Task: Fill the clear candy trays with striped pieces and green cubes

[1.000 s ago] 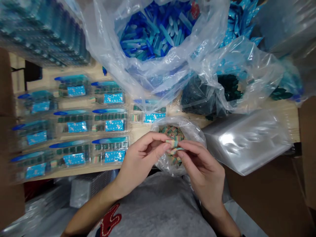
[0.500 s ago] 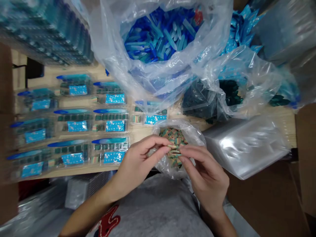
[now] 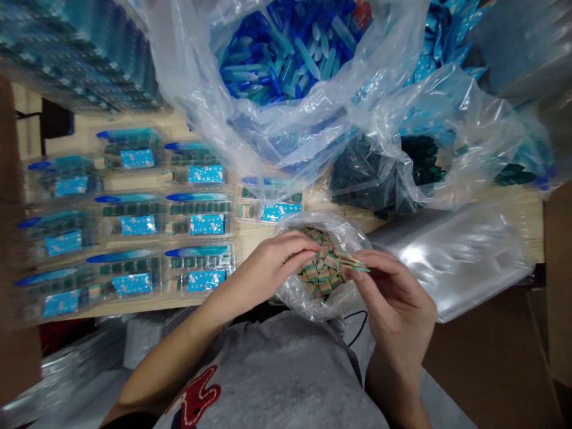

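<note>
Right hand [image 3: 395, 301] pinching a few thin striped strips [image 3: 353, 262] between thumb and fingertips, just right of the small clear bag [image 3: 313, 295]. Left hand [image 3: 272, 265] curled, fingers pressed together, tips dipped into the same bag's mouth among the striped pieces [image 3: 322, 271]. Small flat blocks, banded in green, pink, orange and cream, heaped loosely, edges showing as layered stripes. Bag crinkled and see-through, sitting at the near edge of the wooden table [image 3: 254, 238], between both hands. Left of it, rows of clear packs [image 3: 196, 208] with blue labels. Farther off, a large plastic bag of blue pieces [image 3: 286, 53]. Right, a stack of clear sleeves [image 3: 456, 256].
</note>
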The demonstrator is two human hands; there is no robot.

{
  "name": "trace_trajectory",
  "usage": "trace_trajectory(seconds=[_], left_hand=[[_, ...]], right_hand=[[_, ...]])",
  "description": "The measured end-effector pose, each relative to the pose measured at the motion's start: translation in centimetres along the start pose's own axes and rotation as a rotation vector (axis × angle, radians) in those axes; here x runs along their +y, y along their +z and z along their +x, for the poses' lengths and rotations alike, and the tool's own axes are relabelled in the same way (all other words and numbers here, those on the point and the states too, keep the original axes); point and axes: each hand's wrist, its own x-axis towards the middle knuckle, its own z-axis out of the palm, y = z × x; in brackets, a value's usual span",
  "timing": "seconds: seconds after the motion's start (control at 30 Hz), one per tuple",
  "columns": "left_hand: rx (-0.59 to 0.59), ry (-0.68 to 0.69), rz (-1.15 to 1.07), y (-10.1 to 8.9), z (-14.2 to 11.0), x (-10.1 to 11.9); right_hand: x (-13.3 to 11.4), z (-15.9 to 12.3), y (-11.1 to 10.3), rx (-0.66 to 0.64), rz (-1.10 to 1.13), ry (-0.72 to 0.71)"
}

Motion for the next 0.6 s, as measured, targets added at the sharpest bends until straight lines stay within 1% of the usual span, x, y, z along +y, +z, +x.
trace_trajectory(seconds=[0.07, 0.13, 0.2, 0.27, 0.4, 0.43, 0.53, 0.6], left_hand=[[-0.123, 0.019, 0.26, 1.2, 0.2, -0.6], [-0.238, 0.032, 0.499, 2.4, 0.4, -0.7], [-0.308, -0.004, 0.631, 3.0, 0.7, -0.3], [-0.352, -0.033, 0.653, 3.1, 1.0, 0.1], [-0.413, 0.029, 0.563, 2.2, 1.0, 0.4], [-0.414, 0.024, 0.549, 2.1, 1.0, 0.4], [-0.39, -0.022, 0.533, 2.6, 1.6, 0.0], [-0.385, -0.016, 0.512, 3.3, 2.3, -0.4]], right_hand=[[-0.1, -0.1, -0.2, 0.085, 0.018, 0.017], [-0.2, -0.2, -0.3, 0.132, 0.022, 0.018], [-0.3, -0.3, -0.3, 0.169, 0.018, 0.006], [-0.4, -0.3, -0.3, 0.202, 0.014, -0.003], [-0.4, -0.4, -0.5, 0.254, -0.017, -0.005], [-0.4, -0.4, -0.6, 0.258, -0.021, -0.007], [-0.2, -0.5, -0.7, 0.258, -0.02, -0.008], [-0.2, -0.5, -0.7, 0.248, -0.018, -0.009]])
